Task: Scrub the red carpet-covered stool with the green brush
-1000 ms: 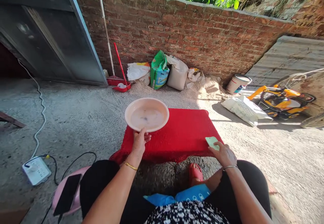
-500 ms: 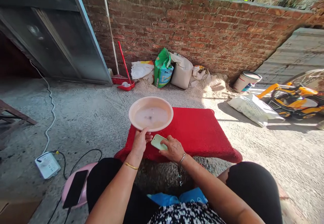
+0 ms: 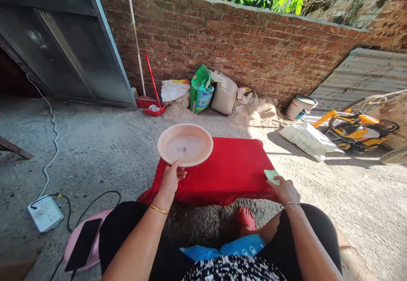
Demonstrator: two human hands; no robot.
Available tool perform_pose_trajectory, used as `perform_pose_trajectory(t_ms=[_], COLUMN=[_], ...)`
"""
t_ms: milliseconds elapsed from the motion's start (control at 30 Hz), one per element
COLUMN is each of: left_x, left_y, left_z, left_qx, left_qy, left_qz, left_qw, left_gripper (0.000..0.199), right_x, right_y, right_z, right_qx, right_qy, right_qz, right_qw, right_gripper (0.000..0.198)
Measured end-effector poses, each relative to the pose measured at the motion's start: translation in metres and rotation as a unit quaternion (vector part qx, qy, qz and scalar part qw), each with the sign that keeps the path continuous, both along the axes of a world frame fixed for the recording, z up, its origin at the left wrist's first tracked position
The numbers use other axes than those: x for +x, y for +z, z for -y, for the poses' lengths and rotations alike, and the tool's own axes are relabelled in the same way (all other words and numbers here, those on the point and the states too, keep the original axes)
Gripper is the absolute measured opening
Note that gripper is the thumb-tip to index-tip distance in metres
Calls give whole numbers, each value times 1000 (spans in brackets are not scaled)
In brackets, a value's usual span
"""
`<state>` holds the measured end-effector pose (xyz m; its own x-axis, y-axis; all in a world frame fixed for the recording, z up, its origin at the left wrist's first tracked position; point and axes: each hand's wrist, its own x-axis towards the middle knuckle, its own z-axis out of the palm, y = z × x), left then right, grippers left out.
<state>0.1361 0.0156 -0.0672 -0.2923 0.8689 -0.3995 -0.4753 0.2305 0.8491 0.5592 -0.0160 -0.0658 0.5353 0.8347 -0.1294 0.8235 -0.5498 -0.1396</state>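
Note:
A pale pink basin (image 3: pixel 163 150) holding cloudy water, with a small dark patch in it, stands at the back left of a red cloth-covered surface (image 3: pixel 235 162). My left hand (image 3: pixel 171 179) grips the basin's near rim, its thumb on top and the other fingers curled below. Out at the right end of the red cloth, my right hand (image 3: pixel 286 190) pinches a pale green flat piece (image 3: pixel 271 176) that looks like a phone case. Part of that piece is covered by my fingers.
A black phone (image 3: pixel 84 243) lies on a pink stool (image 3: pixel 68 247) at left, near a white power strip (image 3: pixel 46 213) with cables. Bags (image 3: pixel 224 94), a red dustpan (image 3: pixel 154 109) and a bucket (image 3: pixel 300 107) stand along the brick wall. A yellow toy digger (image 3: pixel 358 130) is at right.
My right hand has moved right with the pale green phone case, from beside the basin to the cloth's right end. My left hand stays at the basin rim. The view has shifted slightly.

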Motion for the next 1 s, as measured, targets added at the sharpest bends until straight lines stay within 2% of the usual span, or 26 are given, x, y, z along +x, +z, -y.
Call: perform_pose_trajectory(t_ms=[67, 133, 200, 300, 367, 400, 467, 533, 633, 733, 833, 900, 1000], left_x=[-3, -7, -11, -19, -23, -24, -26, -26, -24, -22, -19, -18, -16], left_y=[-1, -2, -4, -7, -9, -10, -12, -13, -14, -13, -10, -8, -6], left_z=[0, -1, -1, -1, -1, -2, -2, -3, -5, -6, -5, -4, -2], left_qx=[-4, -4, -4, -1, 6, 9, 10, 7, 0, -3, -2, 1, 6], left_qy=[-4, -6, -7, -8, -7, -6, -7, -10, -15, -14, -12, -12, -13], left_qz=[-5, -10, -15, -31, -45, -51, -58, -59, -58, -57, -57, -58, -60], left_qw=[1000, 1000, 1000, 999, 999, 999, 998, 998, 998, 998, 998, 998, 998], left_gripper=[37, 40, 42, 44, 45, 45, 45, 45, 45, 45, 44, 43, 42], right_x=[-33, -82, -137, -212, -245, -255, -261, -250, -210, -150, -80, -35, 14], right_y=[0, -2, -3, -3, -3, -3, -4, -7, -10, -11, -9, -7, -4], right_z=[-1, -2, -2, -1, -3, -6, -14, -24, -36, -40, -34, -26, -12], right_qx=[26, 49, 72, 92, 89, 85, 74, 56, 32, 19, 4, -6, -17], right_qy=[79, 205, 344, 489, 538, 548, 543, 516, 442, 326, 174, 73, -52], right_qz=[-8, -32, -61, -82, -82, -77, -63, -55, -55, -42, -29, -29, -15], right_qw=[996, 977, 934, 863, 834, 828, 834, 853, 895, 944, 984, 997, 998], right_gripper=[49, 43, 38, 36, 38, 39, 40, 42, 44, 45, 50, 57, 63])
